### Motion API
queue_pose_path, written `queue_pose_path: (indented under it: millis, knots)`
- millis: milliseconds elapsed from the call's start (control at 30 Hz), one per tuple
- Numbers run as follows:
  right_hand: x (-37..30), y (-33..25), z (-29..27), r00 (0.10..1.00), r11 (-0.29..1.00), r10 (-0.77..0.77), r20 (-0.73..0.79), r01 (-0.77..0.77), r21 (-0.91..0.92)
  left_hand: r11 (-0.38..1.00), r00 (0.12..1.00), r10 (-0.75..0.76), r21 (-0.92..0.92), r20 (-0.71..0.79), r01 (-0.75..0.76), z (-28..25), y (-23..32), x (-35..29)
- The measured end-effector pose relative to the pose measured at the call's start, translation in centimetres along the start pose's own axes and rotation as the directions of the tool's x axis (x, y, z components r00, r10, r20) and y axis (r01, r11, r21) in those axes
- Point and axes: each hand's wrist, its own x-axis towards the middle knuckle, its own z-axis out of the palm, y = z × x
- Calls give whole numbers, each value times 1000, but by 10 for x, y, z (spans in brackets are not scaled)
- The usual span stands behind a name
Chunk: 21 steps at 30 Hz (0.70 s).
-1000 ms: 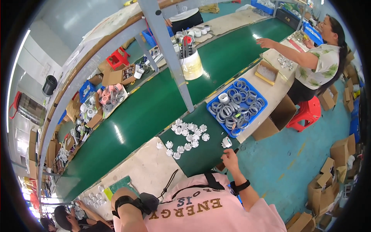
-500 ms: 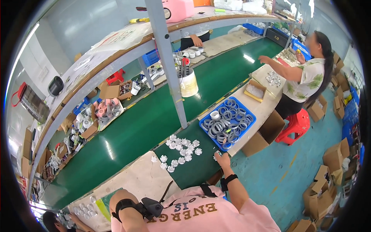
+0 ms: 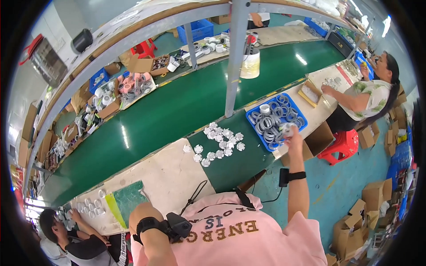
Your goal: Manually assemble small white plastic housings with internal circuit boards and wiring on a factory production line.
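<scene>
My right hand (image 3: pixel 294 141) reaches over the near right corner of a blue tray (image 3: pixel 303 127). Its fingers are closed around a small whitish piece (image 3: pixel 288 129), too blurred to name. Grey rings (image 3: pixel 267 123) fill the tray in a loose heap, with a white cup-like ring (image 3: pixel 265 108) standing among them. Left of the tray, several white scalloped caps (image 3: pixel 219 154) lie on a dark green mat (image 3: pixel 239 170). My left forearm (image 3: pixel 160 248), wearing a strapped black device, bends down at the lower edge; the left hand is outside the picture.
A grey post (image 3: pixel 232 71) rises beyond the bench beside a green conveyor belt (image 3: pixel 168 117). To the right, a co-worker (image 3: pixel 361 95) sits on a red stool (image 3: pixel 341 146) by a cardboard box (image 3: pixel 320 138). Another person (image 3: pixel 82 241) works at lower left beside white round parts (image 3: pixel 91 206).
My right hand has risen from the bench edge to above the tray's near right corner, holding a whitish piece. The view has shifted, and the person at lower left shows more.
</scene>
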Motion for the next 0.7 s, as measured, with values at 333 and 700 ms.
queue_pose_path:
  millis: [333,700]
  knots:
    - [-101,-100,47,926,953,-289,243,253,169,987,986,160,36,-49,-159,-43,25,20]
    - [-216,35,177,664,947,237,709,-322,-15,931,981,195,313,1,-186,-100,84,42]
